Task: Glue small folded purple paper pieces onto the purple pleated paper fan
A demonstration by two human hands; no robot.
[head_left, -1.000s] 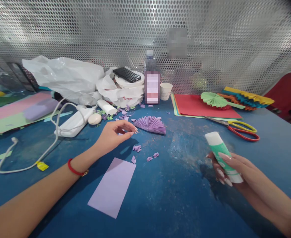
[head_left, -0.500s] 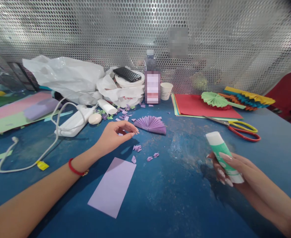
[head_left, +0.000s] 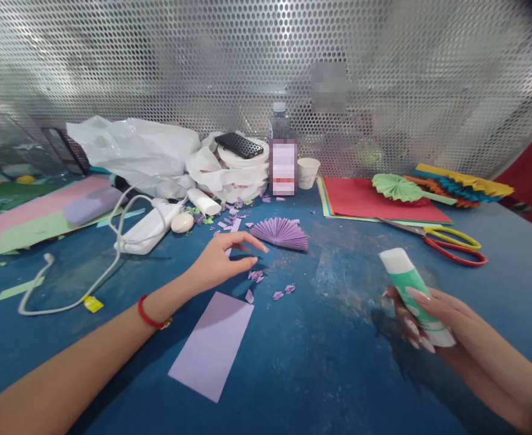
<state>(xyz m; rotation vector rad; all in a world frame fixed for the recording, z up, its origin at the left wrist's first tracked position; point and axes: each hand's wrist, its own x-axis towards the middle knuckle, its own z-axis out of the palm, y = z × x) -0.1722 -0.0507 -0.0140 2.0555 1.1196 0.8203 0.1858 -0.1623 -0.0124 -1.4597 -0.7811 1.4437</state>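
My left hand [head_left: 223, 258] hovers over the blue table with thumb and fingers apart, nothing between them. Just beyond its fingertips lies a pleated purple paper fan [head_left: 280, 234], spread in a half circle. Small purple paper scraps [head_left: 255, 276] lie below the fingers. Nearer to me, a flat purple paper rectangle [head_left: 212, 345] rests on the table. On the right, my right hand [head_left: 429, 320] is wrapped round a green and white glue stick [head_left: 413, 290], its white cap end tilted up and to the left.
Scissors [head_left: 447, 241] with red and yellow handles lie at the right, by a stack of coloured paper [head_left: 360, 199] bearing a green paper fan [head_left: 396, 187]. A paper cup [head_left: 308, 173], phone [head_left: 283, 169] and plastic bag [head_left: 134, 145] stand behind. A white cable [head_left: 73, 308] curls at left.
My left hand's thumb and fingers have spread farther apart near the purple fan. The glue stick stays in my right hand. The whole view has shifted slightly.
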